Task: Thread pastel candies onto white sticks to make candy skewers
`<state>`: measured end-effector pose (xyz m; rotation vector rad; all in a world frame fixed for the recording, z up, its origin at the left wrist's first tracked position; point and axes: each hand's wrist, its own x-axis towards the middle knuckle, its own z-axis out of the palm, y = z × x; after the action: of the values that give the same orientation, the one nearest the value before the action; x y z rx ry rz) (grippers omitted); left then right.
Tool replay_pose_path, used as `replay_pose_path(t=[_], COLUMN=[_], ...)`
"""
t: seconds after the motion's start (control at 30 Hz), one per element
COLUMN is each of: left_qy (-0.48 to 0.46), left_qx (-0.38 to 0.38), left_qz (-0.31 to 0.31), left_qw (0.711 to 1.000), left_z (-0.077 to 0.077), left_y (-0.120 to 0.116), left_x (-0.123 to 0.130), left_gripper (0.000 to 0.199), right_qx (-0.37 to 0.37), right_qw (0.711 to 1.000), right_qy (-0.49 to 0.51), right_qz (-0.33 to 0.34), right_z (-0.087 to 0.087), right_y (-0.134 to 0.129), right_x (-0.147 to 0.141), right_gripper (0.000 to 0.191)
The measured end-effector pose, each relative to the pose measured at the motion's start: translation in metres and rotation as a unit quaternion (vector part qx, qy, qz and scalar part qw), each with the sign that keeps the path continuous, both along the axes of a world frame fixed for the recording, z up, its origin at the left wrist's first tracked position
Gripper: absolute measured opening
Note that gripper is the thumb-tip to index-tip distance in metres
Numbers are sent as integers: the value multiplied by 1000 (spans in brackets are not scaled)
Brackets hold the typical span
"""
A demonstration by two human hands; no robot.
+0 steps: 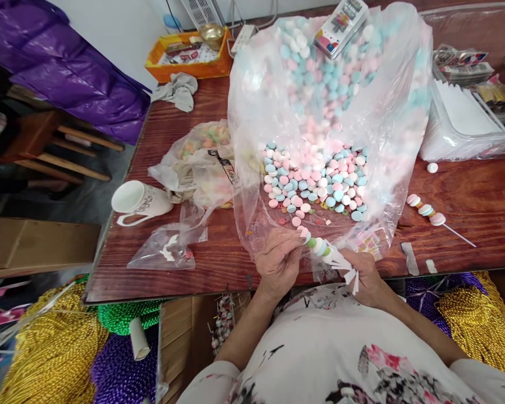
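Observation:
A candy skewer [320, 247] with pink, white, blue and green pieces threaded in a row is held between my two hands, slanting down to the right. My left hand [279, 261] pinches the pink candy at its upper left end, fingertips closed together. My right hand [365, 276] is closed around the lower end, where several white strips [345, 268] fan out; its fingertips are partly hidden. Just beyond my hands, loose pastel candies [315, 179] spill from the mouth of a large clear plastic bag [252, 112]. A few small ring-shaped candies lie at their near edge.
On the right lie a finished-looking candy skewer [431, 210], a single white candy [432, 168] and a clear plastic tub [450, 147]. To the left are a white mug [145, 201], a smaller candy bag [206, 163] and an orange tray [185, 70]. Bead strands [50, 348] hang below the table.

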<state>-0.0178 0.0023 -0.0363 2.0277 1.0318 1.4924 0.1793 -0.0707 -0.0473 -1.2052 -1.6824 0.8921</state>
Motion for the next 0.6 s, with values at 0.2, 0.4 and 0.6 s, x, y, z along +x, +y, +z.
replay_pose_path(t=[0.2, 0.4, 0.6], left_qy=[-48, -175, -140], left_qx=[-45, -215, -296], left_qz=[25, -28, -87], left_qw=[998, 960, 941], left_z=[-1, 1, -5], left_y=[-2, -4, -13], left_x=[9, 10, 23], left_gripper=[19, 43, 36], right_qx=[-11, -12, 14], right_qw=[998, 1000, 999], right_qy=[38, 19, 35], right_qz=[-40, -13, -14], right_z=[-4, 0, -2], right_y=[3, 9, 10], right_x=[-11, -11, -12], right_gripper=[20, 19, 18])
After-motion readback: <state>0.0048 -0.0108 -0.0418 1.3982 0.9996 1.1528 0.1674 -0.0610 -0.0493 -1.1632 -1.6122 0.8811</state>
